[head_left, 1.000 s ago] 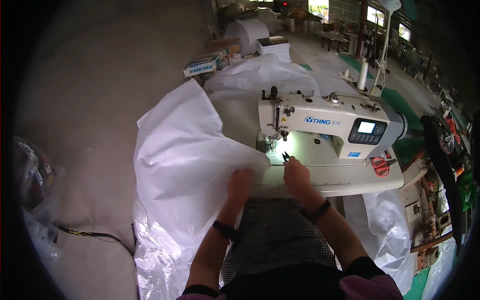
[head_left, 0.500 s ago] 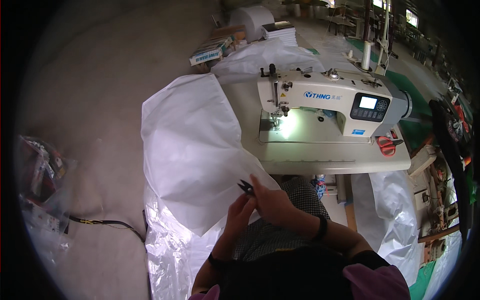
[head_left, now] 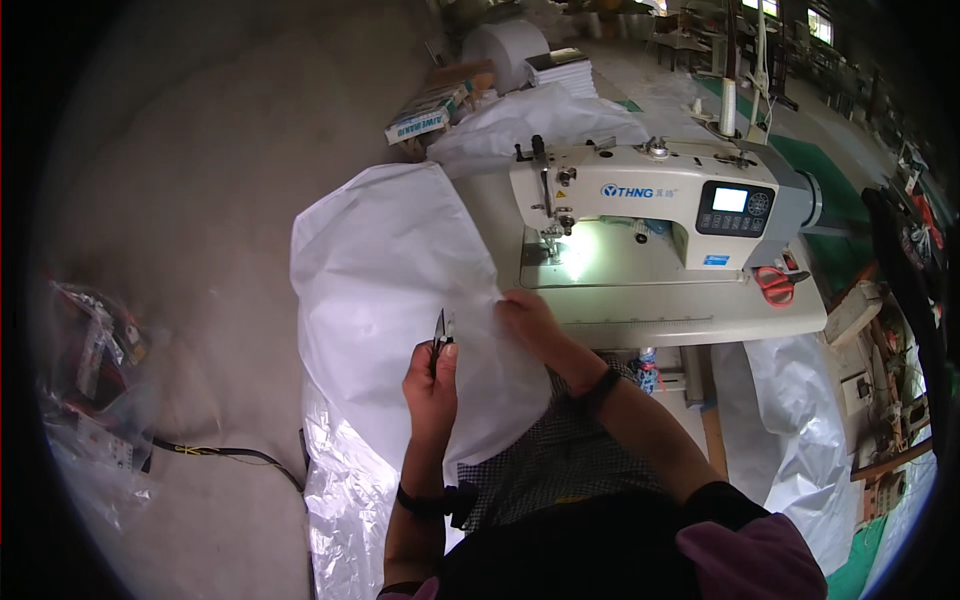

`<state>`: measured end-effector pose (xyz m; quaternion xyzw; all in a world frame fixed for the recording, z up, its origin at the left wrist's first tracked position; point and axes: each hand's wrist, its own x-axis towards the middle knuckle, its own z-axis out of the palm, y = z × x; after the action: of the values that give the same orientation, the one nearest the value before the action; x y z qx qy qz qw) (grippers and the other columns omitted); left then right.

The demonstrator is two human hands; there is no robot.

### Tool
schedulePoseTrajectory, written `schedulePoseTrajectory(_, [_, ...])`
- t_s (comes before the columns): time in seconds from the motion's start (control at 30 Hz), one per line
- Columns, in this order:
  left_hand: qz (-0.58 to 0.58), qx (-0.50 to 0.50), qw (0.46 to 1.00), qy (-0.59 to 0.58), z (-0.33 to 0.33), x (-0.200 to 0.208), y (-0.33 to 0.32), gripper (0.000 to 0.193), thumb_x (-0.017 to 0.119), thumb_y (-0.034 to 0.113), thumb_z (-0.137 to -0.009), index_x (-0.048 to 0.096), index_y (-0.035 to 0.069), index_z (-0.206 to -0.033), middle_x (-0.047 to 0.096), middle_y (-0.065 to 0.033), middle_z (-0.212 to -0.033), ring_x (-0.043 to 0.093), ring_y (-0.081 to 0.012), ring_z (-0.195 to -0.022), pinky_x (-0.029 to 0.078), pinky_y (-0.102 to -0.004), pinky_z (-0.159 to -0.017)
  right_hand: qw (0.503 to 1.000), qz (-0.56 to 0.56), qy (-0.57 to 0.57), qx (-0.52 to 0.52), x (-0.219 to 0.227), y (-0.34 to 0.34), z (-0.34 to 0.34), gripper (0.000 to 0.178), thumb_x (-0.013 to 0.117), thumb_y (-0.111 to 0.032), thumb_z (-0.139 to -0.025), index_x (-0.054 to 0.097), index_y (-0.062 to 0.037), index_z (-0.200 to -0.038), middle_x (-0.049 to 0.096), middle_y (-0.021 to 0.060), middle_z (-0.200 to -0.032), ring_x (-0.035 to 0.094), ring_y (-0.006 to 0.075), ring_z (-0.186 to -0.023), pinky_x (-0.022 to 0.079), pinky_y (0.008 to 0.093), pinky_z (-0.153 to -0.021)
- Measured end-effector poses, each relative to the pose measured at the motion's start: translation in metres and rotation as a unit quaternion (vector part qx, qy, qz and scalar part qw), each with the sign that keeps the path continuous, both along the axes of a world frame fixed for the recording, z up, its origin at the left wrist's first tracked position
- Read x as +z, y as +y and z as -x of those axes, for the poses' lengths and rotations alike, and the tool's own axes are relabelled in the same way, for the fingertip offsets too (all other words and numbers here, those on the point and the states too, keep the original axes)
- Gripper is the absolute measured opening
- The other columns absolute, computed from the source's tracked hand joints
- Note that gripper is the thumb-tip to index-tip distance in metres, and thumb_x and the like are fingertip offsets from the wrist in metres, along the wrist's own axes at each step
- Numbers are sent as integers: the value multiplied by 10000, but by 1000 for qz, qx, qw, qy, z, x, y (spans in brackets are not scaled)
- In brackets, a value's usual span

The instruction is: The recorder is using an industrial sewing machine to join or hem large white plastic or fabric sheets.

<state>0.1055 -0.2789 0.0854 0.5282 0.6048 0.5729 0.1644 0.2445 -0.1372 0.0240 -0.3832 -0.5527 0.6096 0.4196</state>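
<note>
A pair of black thread snips (head_left: 440, 336) points up from my left hand (head_left: 431, 392), whose fingers and thumb are closed around it. Under both hands a large white plastic-like sheet (head_left: 385, 250) drapes over the left end of the sewing table (head_left: 640, 334) and hangs down toward my lap. At the sheet's right edge, by the table's front, is my right hand (head_left: 530, 325). Motion smears its fingers, so whether they grip the sheet is unclear. Beyond it stands a white sewing machine (head_left: 600, 180), its lamp lit over the needle area.
Red-handled scissors (head_left: 774, 287) lie at the table's right end. Another white sheet (head_left: 790, 430) hangs below at the right. Behind are boxes (head_left: 425, 115), a white roll (head_left: 505, 50) and a thread cone (head_left: 728, 105). A clear bag (head_left: 95, 360) and black cable (head_left: 235, 449) lie on the left floor.
My hands were together over the sheet and have come apart. The left has moved left and up with the snips now upright in it; the right has gone up to the sheet's right edge.
</note>
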Motion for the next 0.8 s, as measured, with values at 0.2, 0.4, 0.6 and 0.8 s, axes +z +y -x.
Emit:
schedulePoseTrajectory(0.2, [129,-188,969,-97,-67,40,-7,136,627,140,-932,593,9,-945,537,18,-589,480,-49,-494,407,-225,-479,973,44,220,-53,18,-81,-114,165,526,-118,-987,653,-40,-1058,671,-12,-924,599,54,-817,487,232,-746])
schedulePoseTrajectory(0.4, [147,-318,936,36,-158,41,-7,131,567,111,-935,568,12,-849,512,2,-547,467,-59,-473,376,-243,-459,965,-8,237,-112,38,-137,-181,243,506,-112,-1001,617,-10,-1191,673,5,-1016,595,50,-892,487,222,-803])
schedulePoseTrajectory(0.6, [164,-386,907,44,-177,27,-11,177,620,168,-927,581,9,-860,563,-31,-582,533,-74,-520,443,-272,-506,962,-54,214,-158,45,-156,-225,260,468,-68,-1003,614,17,-1201,665,7,-1050,586,41,-922,487,210,-806])
schedulePoseTrajectory(0.8, [107,-398,909,65,-179,21,-6,154,617,149,-928,582,12,-868,545,-27,-569,515,-81,-508,431,-270,-504,968,-56,131,-206,42,-163,-219,253,539,-11,-958,629,14,-1194,665,-5,-1031,578,39,-916,475,201,-806])
